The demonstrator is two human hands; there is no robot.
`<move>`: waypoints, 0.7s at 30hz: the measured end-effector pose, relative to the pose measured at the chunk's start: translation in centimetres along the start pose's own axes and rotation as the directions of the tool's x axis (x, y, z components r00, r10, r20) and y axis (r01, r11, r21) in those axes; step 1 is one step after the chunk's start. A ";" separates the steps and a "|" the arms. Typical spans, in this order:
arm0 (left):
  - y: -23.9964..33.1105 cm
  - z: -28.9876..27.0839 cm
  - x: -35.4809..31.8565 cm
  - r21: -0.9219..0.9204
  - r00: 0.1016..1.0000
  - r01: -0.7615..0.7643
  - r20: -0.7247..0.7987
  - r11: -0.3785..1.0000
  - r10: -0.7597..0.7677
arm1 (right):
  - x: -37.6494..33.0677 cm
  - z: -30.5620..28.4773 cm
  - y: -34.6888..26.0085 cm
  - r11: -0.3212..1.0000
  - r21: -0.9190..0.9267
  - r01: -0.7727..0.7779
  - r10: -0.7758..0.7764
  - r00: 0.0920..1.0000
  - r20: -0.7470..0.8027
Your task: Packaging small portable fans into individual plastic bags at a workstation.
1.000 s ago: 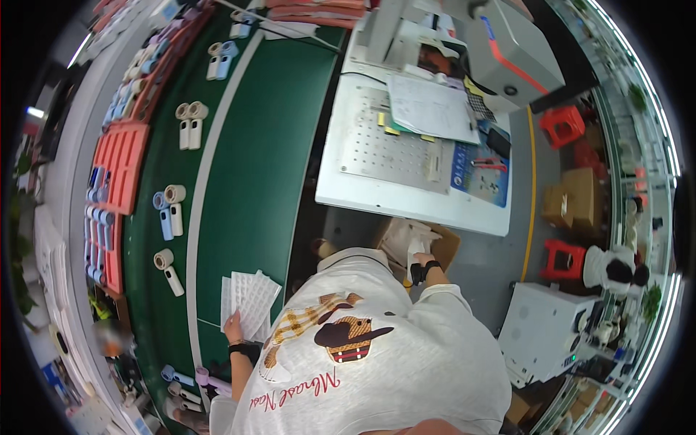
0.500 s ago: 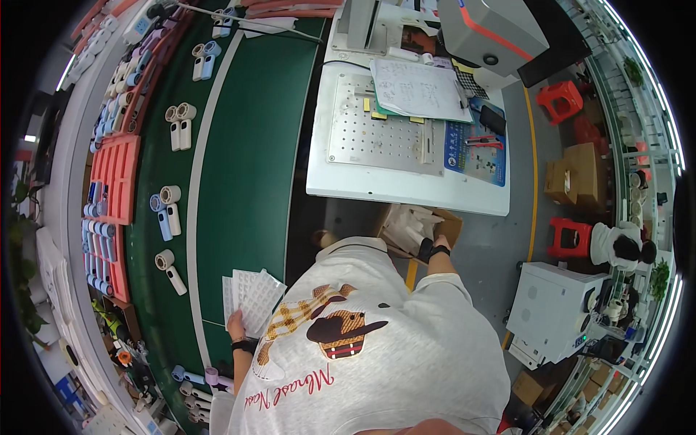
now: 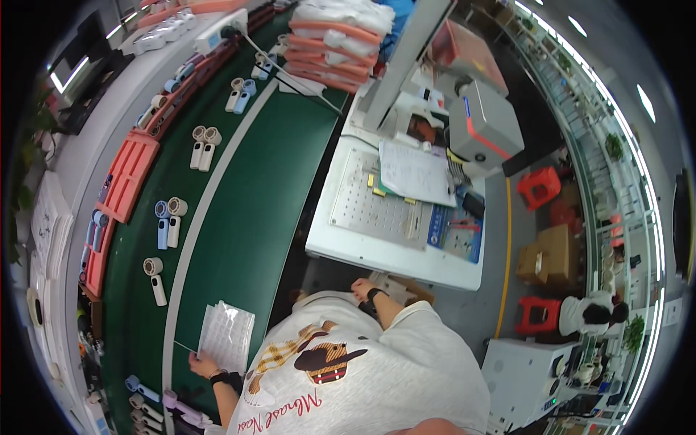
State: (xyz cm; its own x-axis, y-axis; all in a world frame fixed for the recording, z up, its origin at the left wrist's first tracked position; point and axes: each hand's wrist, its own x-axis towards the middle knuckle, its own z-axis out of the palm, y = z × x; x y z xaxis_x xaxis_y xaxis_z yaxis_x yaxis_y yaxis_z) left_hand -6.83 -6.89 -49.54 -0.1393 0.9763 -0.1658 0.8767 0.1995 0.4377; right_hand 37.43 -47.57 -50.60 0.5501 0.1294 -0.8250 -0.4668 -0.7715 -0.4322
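Observation:
My left hand [image 3: 203,365] is at the lower left corner of several pale sheets with rows of small shapes [image 3: 226,337], which lie overlapped on the green conveyor belt [image 3: 254,188]. Its fingers look apart, next to the sheets' edge. My right hand [image 3: 361,290] is curled in front of my shirt, just below the white bench's near edge. Whatever its fingers hold, if anything, is too small to make out. Behind it stands an open cardboard box [image 3: 424,291] with pale contents, mostly hidden by my arm.
Blue and cream handheld fans [image 3: 168,221] lie along the belt's left lane beside coral trays [image 3: 134,177]. The white bench [image 3: 326,243] carries a perforated plate [image 3: 362,203], papers [image 3: 417,172] and a grey machine [image 3: 484,130]. Red stools [image 3: 538,188] and cartons [image 3: 554,254] stand at the right.
My right hand has come up out of the box toward my body. My left hand has shifted to the sheets' lower left corner; they are less fanned. The view has tilted upward.

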 end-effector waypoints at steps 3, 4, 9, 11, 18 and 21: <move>4.6 -3.6 -0.4 -0.522 0.997 -0.046 -0.073 0.852 0.010 | -0.6 0.7 -3.8 0.982 -0.166 0.089 -0.086 0.996 0.030; 6.0 -5.2 0.1 -0.787 0.996 -0.091 -0.068 0.610 0.061 | -0.5 1.2 -5.0 0.958 -0.253 0.132 -0.117 0.990 0.073; 26.0 -27.6 -6.5 -0.887 0.749 -0.461 -0.367 0.036 0.551 | 0.2 0.2 -6.6 0.966 -0.256 0.046 -0.026 0.996 0.081; 29.0 -34.1 -9.3 -0.748 0.498 -0.552 -0.649 -0.368 0.575 | 0.0 1.5 -8.2 0.828 -0.530 0.182 -0.098 0.978 0.182; 22.3 -41.8 -14.9 -0.984 0.876 -0.124 -0.168 -0.125 0.452 | 8.2 1.7 -7.9 0.643 -0.645 0.413 -0.187 0.901 0.390; 20.5 -43.3 -15.3 -0.982 0.907 -0.178 -0.190 -0.065 0.376 | 4.9 5.3 -10.0 0.577 -0.650 0.496 -0.159 0.848 0.506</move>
State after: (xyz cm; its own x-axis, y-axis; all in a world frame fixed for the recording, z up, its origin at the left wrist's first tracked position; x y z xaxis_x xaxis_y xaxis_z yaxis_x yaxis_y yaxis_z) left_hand -6.66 -14.08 0.20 0.1162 0.9764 0.1821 -0.4843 -0.1044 0.8687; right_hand 41.17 -35.89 -52.27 0.1904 0.5475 -0.8149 0.4533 -0.7853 -0.4217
